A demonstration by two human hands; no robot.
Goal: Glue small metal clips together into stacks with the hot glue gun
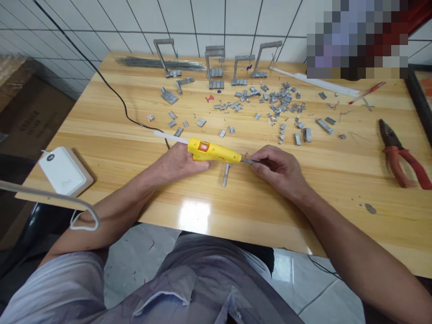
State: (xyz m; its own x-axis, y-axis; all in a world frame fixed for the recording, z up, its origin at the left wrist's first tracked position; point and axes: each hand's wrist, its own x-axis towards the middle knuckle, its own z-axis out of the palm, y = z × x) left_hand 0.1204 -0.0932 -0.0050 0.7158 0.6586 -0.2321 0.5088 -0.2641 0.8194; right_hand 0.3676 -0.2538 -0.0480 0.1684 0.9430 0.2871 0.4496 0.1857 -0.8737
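My left hand (180, 163) is wrapped round a yellow hot glue gun (216, 152), whose nozzle points right. A white glue stick (168, 137) juts from the gun's back end. At the nozzle tip, my right hand (278, 168) pinches a small grey piece between thumb and fingertips; its kind is too small to make out. Under the gun, a thin grey metal strip piece (226, 175) stands or lies on the wooden table (256, 216); its upper end is partly hidden.
Several grey bracket frames (215, 67) stand at the back beside a bundle of thin wires (162, 64). Loose grey pieces (283, 99) are scattered mid-table. Red-handled pliers (398, 157) lie right, a white power bank (65, 171) left. A black cable (114, 90) crosses the left side.
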